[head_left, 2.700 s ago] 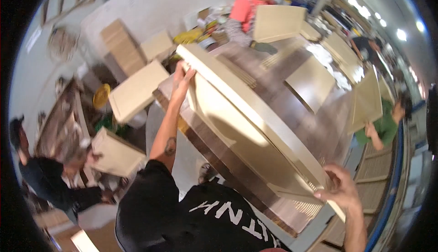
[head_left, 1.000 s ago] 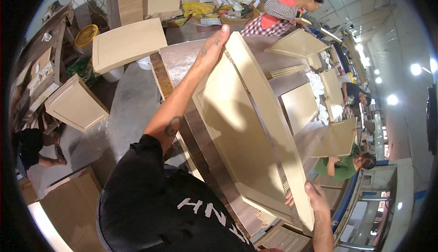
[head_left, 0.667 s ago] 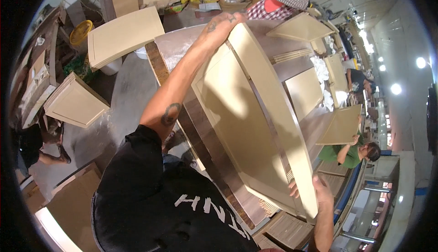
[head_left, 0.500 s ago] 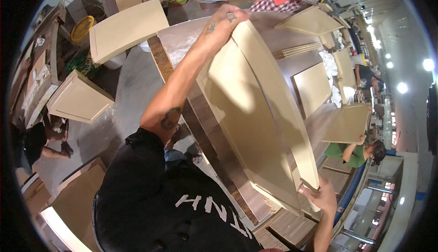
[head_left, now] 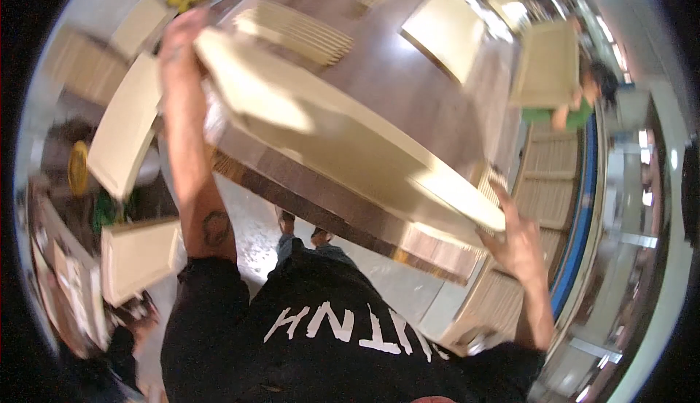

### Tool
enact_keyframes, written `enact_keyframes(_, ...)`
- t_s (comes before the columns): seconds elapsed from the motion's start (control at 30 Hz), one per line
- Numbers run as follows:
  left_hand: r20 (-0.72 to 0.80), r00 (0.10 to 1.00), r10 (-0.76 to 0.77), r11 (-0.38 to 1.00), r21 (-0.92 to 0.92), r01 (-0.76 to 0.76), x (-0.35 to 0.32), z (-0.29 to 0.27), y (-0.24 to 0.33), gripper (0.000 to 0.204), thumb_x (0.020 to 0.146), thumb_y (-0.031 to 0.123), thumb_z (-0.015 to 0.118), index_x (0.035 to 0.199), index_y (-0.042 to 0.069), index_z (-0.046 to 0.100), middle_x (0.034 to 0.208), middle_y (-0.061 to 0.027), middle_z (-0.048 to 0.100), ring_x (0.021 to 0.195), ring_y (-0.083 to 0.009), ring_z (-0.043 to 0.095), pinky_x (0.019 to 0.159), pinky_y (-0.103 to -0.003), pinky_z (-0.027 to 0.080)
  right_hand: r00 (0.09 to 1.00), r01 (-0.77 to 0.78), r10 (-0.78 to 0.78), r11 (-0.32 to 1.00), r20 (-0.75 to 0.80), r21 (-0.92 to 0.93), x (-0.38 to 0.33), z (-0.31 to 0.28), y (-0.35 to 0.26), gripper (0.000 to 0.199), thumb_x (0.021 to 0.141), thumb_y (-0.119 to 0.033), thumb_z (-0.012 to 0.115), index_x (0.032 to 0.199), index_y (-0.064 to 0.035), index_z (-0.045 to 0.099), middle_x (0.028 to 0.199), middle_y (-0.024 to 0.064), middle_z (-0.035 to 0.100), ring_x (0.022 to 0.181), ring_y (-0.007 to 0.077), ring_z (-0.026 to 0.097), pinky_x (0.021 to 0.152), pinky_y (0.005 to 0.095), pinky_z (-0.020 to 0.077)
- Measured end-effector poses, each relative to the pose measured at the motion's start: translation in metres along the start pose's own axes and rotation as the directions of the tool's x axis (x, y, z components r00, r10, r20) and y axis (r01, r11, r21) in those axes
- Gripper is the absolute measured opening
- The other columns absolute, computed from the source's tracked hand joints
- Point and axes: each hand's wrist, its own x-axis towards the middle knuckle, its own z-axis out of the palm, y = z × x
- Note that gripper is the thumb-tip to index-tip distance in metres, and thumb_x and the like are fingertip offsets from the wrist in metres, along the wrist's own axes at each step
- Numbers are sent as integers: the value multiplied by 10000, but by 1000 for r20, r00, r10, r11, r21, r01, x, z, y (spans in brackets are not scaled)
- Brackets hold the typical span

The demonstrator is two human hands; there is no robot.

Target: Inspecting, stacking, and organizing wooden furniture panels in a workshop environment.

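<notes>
Panel [head_left: 343, 148] blurred; its far end hides left hand [head_left: 179, 38] fingers.

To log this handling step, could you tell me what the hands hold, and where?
Both hold one long pale panel: left hand at its far end, right hand at its near end.

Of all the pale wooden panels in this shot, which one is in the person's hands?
The long pale panel over the dark table, gripped by the left hand and right hand; the other panels lie untouched.
</notes>
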Motion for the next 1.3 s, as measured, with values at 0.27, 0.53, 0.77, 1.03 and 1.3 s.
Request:
enact_keyframes(0.27, 406, 718, 566, 664, 291, -688, -77, 92, 97, 469, 743, 138, 745, 1146, 1, 546, 1105, -125, 593, 1001, -240, 561, 931, -361, 413, 999, 42, -41, 997, -14, 60, -4, 1, 28, 763, 767, -41, 656, 1415, -102, 259, 1128, 301, 572, 532, 220, 620, 566, 370, 580)
enact_keyframes(0.53, 994, -99, -52, 492, -61, -868, -167, 179, 108, 588, 767, 422, 698, 1243, 126, 520, 863, -87, 653, 807, -292, 616, 729, -382, 461, 801, 208, -13, 944, -599, 257, -87, 1, 46, 679, 736, -74, 731, 1345, -127, 436, 1063, 188, 636, 768, 229, 668, 802, 364, 541)
enact_keyframes(0.77, 966, -234, 110, 655, -247, -714, -226, 235, 109, 458, 784, 336, 707, 1139, 76, 580, 865, -138, 630, 773, -338, 577, 676, -406, 441, 150, 193, 809, 540, -569, 819, -243, 120, 118, 71, 816, 20, 655, 853, -27, 694, 780, 77, 669, 688, 133, 621, 617, 264, 525)
enact_keyframes(1.03, 961, -271, 50, 525, -256, -812, -294, 290, 112, 441, 811, 315, 685, 1127, 35, 560, 871, -178, 628, 814, -366, 584, 714, -435, 444, 327, 8, 749, 608, -577, 794, -191, 187, 111, 219, 911, -200, 595, 790, -37, 677, 519, 61, 570, 411, 134, 487, 414, 280, 384)
enact_keyframes(1.3, 967, -127, -219, 490, -3, -871, -320, 291, 140, 416, 843, 232, 666, 1162, -16, 565, 872, -206, 650, 742, -242, 631, 701, -359, 472, 321, 4, 644, 732, -694, 681, -144, 182, 96, 743, 756, -344, 748, 1292, 24, 388, 1162, 238, 551, 1015, 360, 592, 817, 434, 493)
